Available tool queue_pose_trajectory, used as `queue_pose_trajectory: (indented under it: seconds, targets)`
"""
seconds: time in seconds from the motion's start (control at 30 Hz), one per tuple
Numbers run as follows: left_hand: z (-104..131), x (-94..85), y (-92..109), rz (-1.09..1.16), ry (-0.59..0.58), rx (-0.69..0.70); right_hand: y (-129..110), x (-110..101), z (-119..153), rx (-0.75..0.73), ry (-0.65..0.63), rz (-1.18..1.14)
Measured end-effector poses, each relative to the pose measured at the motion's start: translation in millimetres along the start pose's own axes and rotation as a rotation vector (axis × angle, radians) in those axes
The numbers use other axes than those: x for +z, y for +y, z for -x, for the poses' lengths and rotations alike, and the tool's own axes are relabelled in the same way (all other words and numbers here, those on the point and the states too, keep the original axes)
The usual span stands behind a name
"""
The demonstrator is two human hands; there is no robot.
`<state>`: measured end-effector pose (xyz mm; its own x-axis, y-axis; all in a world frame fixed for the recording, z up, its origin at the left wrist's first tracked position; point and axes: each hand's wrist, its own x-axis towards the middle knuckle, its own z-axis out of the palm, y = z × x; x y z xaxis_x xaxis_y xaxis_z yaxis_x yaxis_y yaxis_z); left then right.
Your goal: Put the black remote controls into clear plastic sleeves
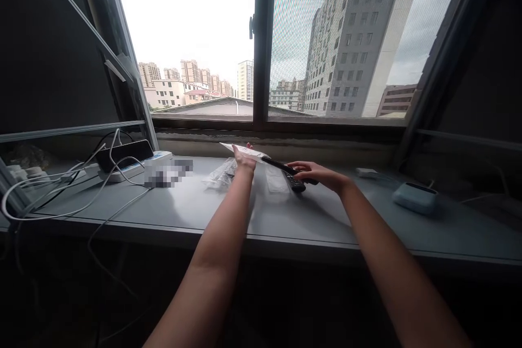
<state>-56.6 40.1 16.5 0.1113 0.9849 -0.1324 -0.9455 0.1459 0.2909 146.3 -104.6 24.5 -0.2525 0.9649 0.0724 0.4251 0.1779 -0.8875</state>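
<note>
My left hand (245,160) is closed on a thin white plastic bag (258,154), held tilted above the desk. In my right hand (316,173) is a long black remote control (279,165), its far end meeting the near edge of the bag. Whether that end is inside the bag, I cannot tell. Below my right hand, a second black remote control (297,185) with buttons lies on the desk, partly covered. Beside it is a flat clear plastic sleeve (277,180). Crumpled clear plastic (219,178) lies to the left of my left wrist.
A power strip (163,156) with white cables and a dark phone-like screen (124,155) stand at left. A light blue rounded box (415,198) and a small white block (366,173) sit at right. The window (261,38) rises behind the desk (183,209).
</note>
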Motion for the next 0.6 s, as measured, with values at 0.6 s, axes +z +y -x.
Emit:
queue_pose_trajectory:
  seconds: [0.6]
  targets:
    - [30.7,21.0,-57.4,-0.186,-0.128,-0.036,18.1,26.7,-27.9,-0.055,0.327,-0.058]
